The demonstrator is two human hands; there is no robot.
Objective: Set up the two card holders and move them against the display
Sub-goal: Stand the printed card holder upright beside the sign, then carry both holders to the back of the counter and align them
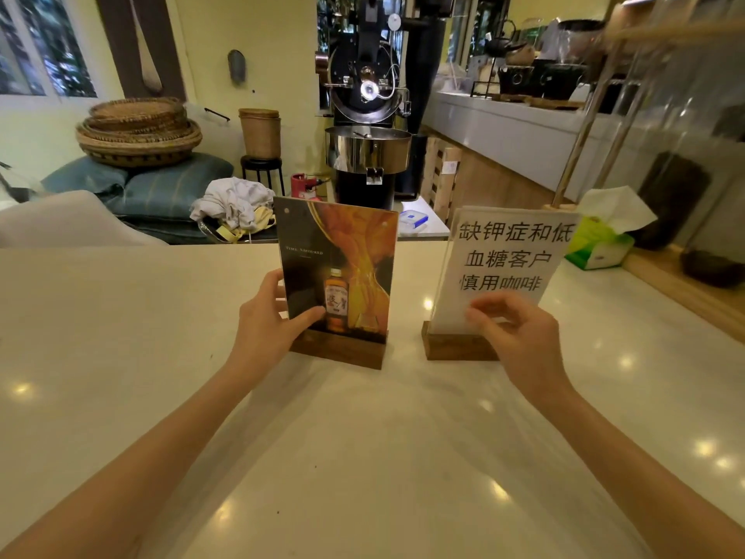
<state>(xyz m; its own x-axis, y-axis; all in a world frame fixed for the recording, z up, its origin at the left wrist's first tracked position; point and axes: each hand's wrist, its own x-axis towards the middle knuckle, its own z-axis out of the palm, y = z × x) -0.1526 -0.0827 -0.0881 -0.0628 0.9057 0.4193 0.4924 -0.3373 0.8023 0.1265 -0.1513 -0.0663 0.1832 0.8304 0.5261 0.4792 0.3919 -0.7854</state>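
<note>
Left grip (270,316) pinching whisky-ad holder (336,276); right grip (512,332) half-curled, blurred, before white-sign holder (508,252).

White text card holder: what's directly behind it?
Behind the clear acrylic holder with the white printed card sits a green tissue box and the foot of a metal stand. The card hides the counter right behind it; the right hand covers its lower corner.

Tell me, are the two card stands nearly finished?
Halfway. Both stand upright in wooden bases on the counter: the bottle card holder and the white sign holder. The left hand grips the first; the right hand is at the second. Left: sliding them against the display.
</note>
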